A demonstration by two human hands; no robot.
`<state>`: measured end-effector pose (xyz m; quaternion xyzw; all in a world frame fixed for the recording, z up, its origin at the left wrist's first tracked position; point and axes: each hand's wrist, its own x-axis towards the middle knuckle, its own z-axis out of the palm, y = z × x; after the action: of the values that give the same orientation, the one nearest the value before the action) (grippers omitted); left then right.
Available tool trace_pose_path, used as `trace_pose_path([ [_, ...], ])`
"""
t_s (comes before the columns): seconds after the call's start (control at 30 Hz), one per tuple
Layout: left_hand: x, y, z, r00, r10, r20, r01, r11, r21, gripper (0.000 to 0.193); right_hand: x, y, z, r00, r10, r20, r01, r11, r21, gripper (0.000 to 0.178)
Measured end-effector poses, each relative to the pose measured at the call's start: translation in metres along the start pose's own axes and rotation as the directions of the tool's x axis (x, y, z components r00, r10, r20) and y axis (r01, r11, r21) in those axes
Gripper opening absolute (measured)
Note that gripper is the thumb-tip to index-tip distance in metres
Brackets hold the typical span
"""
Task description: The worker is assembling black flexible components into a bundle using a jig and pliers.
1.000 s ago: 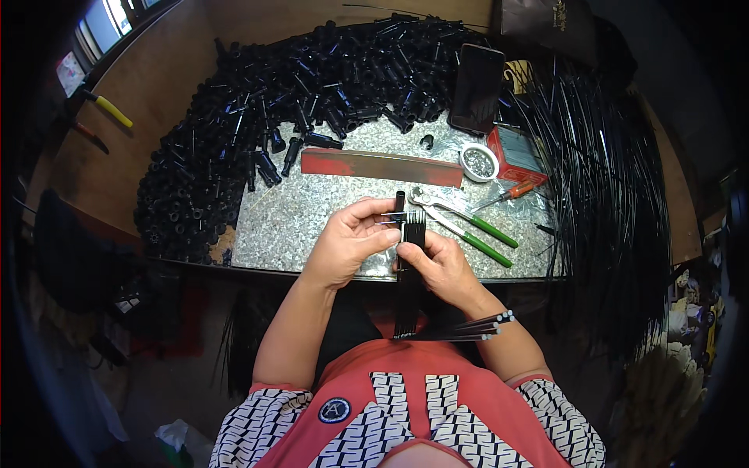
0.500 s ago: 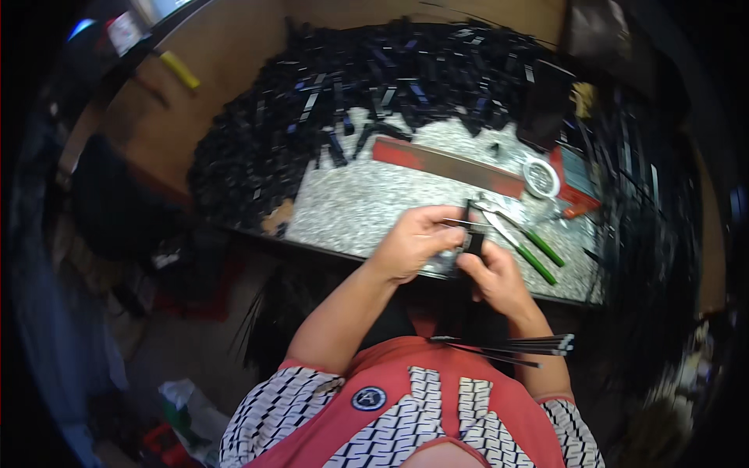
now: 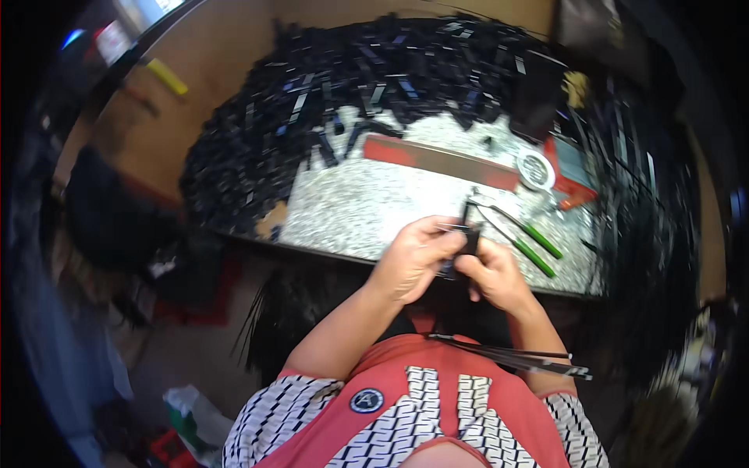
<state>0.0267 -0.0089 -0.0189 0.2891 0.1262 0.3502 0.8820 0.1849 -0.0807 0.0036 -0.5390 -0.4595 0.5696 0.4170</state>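
Observation:
Both hands meet over the front edge of the worktop. Between them is a small black rectangular piece (image 3: 470, 240), partly covered by the fingers and blurred. My left hand (image 3: 417, 257) pinches its left side, thumb and forefinger pressed together, with a thin light strip at the fingertips. From the other side my right hand (image 3: 498, 274) grips the piece between thumb and fingers. Just beyond the right hand lie green-handled pliers (image 3: 534, 253) with open jaws. A bunch of thin dark strips with pale ends (image 3: 519, 357) sticks out at my waist, toward the right forearm.
A large heap of black pieces (image 3: 343, 78) covers the back and left of the speckled worktop (image 3: 343, 210). Across it lies a red-and-brown bar (image 3: 437, 162), beside a white tape roll (image 3: 536, 170) and a red-and-grey object (image 3: 573, 175). Long dark strips (image 3: 640, 179) hang at the right.
The view has shifted slightly. Both hands still hold the black piece, now turned a little, and sit slightly lower against the pliers. The strips at my waist have swung downward.

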Motion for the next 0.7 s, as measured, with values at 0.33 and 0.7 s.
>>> trace_pose_path([
  [0.33,-0.003,-0.016,0.014,0.985,0.158,-0.062,-0.150,0.981,0.124,0.035,0.003,0.006,-0.005,0.998,0.026,0.061,-0.030,0.997,0.065,0.018],
  [0.7,-0.003,-0.023,0.019,0.971,0.193,-0.139,-0.183,0.980,0.078,0.036,0.007,0.007,-0.011,0.991,-0.011,0.130,-0.003,0.994,0.105,0.029],
])
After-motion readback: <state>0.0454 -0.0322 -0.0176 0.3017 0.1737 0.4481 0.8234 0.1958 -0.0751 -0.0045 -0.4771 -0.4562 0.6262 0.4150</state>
